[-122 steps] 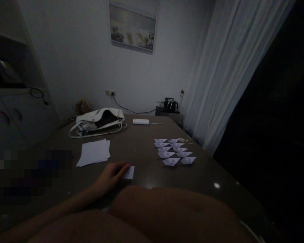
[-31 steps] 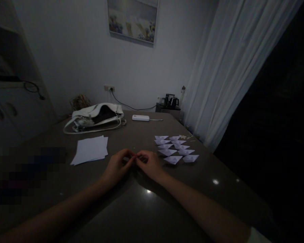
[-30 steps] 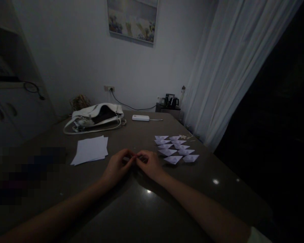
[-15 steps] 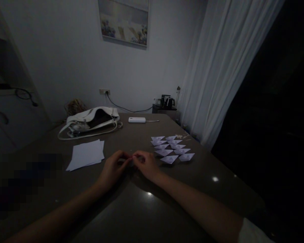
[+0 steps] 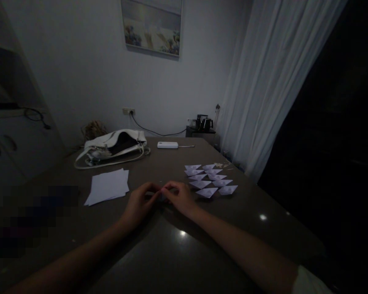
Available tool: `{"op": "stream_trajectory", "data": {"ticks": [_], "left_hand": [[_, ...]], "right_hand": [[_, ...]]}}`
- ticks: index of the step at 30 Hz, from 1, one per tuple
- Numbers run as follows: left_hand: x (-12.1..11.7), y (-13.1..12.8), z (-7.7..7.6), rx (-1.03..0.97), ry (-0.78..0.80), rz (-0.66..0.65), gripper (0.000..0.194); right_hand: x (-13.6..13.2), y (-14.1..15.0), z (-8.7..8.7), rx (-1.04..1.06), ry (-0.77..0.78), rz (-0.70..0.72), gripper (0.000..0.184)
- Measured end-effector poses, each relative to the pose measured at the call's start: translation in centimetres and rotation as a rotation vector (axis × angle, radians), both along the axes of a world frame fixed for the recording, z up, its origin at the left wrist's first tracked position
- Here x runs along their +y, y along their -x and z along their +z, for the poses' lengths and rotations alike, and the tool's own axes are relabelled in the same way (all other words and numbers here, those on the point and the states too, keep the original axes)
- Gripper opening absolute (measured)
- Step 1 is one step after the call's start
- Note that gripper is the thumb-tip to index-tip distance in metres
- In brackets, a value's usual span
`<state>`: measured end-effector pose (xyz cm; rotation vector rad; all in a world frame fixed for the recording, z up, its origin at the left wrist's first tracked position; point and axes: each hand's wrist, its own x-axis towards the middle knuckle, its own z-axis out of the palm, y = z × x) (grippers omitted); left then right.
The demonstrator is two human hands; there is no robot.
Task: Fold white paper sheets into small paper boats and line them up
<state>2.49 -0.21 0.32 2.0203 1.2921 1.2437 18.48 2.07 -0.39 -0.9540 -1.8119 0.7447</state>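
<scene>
My left hand (image 5: 141, 203) and my right hand (image 5: 179, 198) meet fingertip to fingertip just above the table, both closed in a pinch. Between them a small piece of folded paper (image 5: 163, 197) shows as a dim pale patch, mostly hidden by the fingers. To the right of my right hand, several white paper boats (image 5: 206, 192) stand in two rows. A stack of white paper sheets (image 5: 108, 187) lies, slightly fanned, to the left of my left hand.
A white handbag (image 5: 116, 143) rests at the table's back left. Behind my hands lies a white power strip-like device (image 5: 167, 145) with a short cable. Small pale scraps (image 5: 221, 165) lie beyond the boats. The dark glossy table (image 5: 184, 257) runs toward a white curtain (image 5: 257, 90).
The view has shifted slightly, so everything sits a little further right. My hands stay pinched together, with only small finger movement.
</scene>
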Motion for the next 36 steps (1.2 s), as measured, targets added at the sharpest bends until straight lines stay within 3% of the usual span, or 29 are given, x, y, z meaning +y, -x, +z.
{"op": "stream_trajectory", "data": {"ticks": [19,25,36], "left_hand": [[-0.08,0.16,0.16,0.032,0.02,-0.025,0.025],[0.49,0.43,-0.31,0.025,0.066,0.002,0.032],[0.03,0.0,0.33,0.008,0.078,0.048,0.03]], "right_hand": [[-0.11,0.18,0.3,-0.1,-0.099,-0.052,0.011],[0.18,0.28,-0.03,-0.099,-0.109,-0.046,0.011],[0.08,0.15,0.1,-0.093,-0.088,-0.076,0.01]]}}
